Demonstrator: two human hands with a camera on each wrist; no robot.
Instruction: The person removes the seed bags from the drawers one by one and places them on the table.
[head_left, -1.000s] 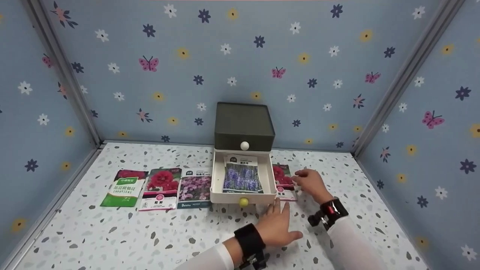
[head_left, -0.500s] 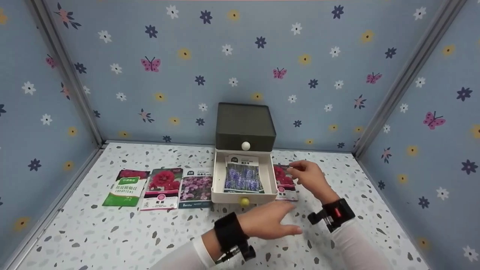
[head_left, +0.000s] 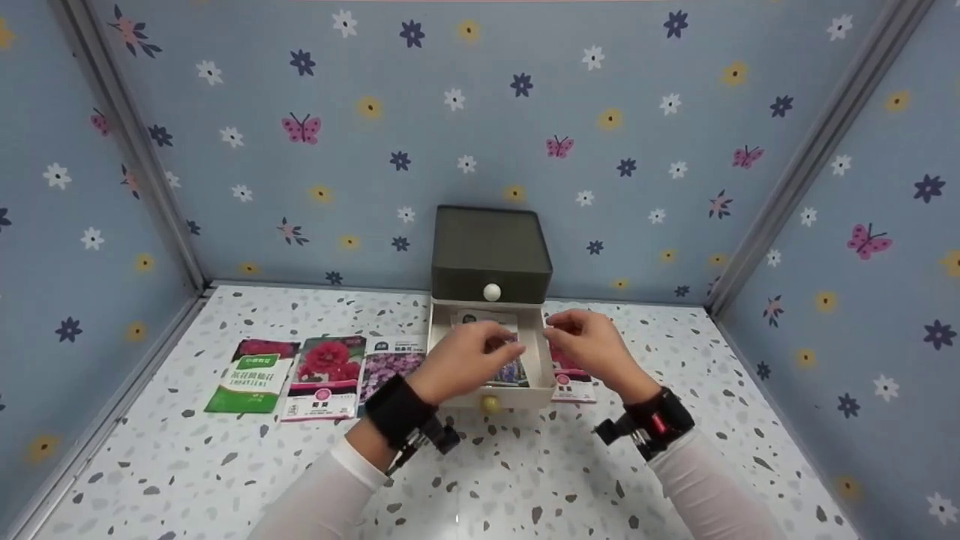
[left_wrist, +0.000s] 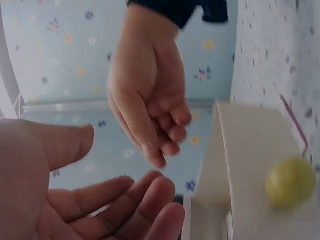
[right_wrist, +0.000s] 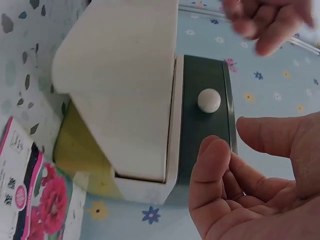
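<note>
A small two-drawer box has a dark green top [head_left: 491,240] and a cream lower drawer [head_left: 532,397], which is pulled out. Inside the drawer lies a purple-flower seed packet [head_left: 513,373], partly hidden by my left hand [head_left: 461,364]. That hand is above the drawer, its fingers loosely bent around nothing. At the drawer's right side is my right hand [head_left: 596,351], fingertips near the rim, also holding nothing in the right wrist view. A red-flower seed packet [head_left: 574,386] lies on the table below it, partly covered.
Left of the box, a green-and-white packet [head_left: 251,379], a red-flower packet [head_left: 322,375] and a pink-flower packet [head_left: 390,367] lie in a row. The drawer's yellow knob [head_left: 490,405] sticks out in front. A patterned wall [head_left: 360,150] stands behind the box.
My left hand has lifted from in front of the drawer's right corner and moved left over the drawer. My right hand has shifted left from the red-flower packet toward the drawer's rim.
</note>
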